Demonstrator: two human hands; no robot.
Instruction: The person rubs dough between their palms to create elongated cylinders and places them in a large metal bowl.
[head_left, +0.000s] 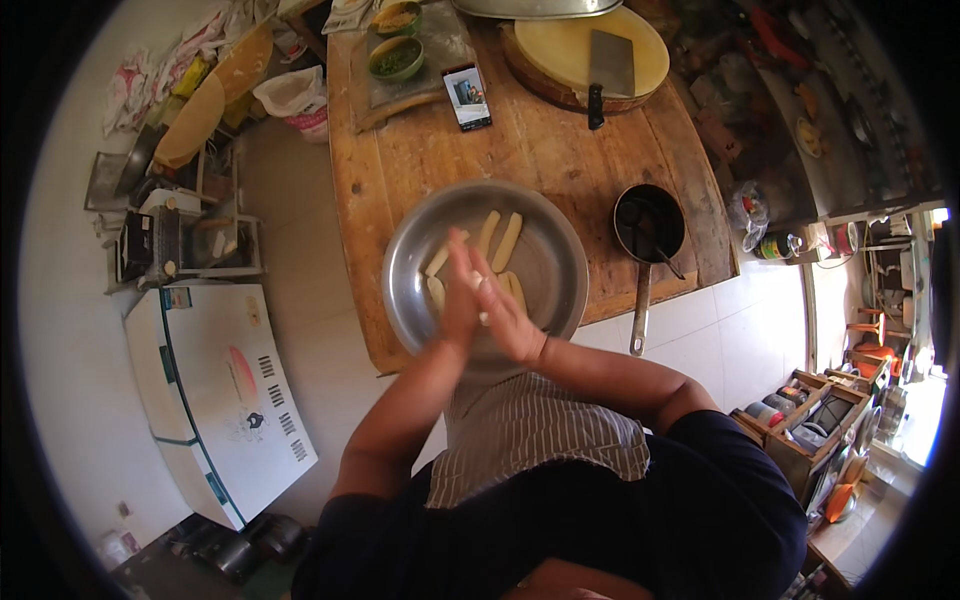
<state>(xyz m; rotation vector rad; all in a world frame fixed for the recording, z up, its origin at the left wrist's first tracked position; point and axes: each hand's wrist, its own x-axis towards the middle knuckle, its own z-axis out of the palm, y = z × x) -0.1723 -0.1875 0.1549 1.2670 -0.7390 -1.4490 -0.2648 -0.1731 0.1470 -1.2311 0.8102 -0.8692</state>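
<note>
Above a wide stainless steel basin (401, 300), my left hand (459, 296) and my right hand (510, 322) are pressed palm to palm, fingers pointing away from me. A pale piece of dough (484, 318) shows between the palms; most of it is hidden. Several dough strips lie on the basin's bottom. One strip (508, 244) is right of my fingertips, beside another strip (487, 234). A further strip (439, 291) lies left of my left hand, and more (514, 289) lie partly behind my right hand.
The basin stands at the near edge of a wooden table (540, 150). To its right is a dark saucepan (649, 225), its handle overhanging the edge. Farther back are a phone (466, 97), a cleaver (611, 64) on a round board (555, 45), and green bowls (396, 60).
</note>
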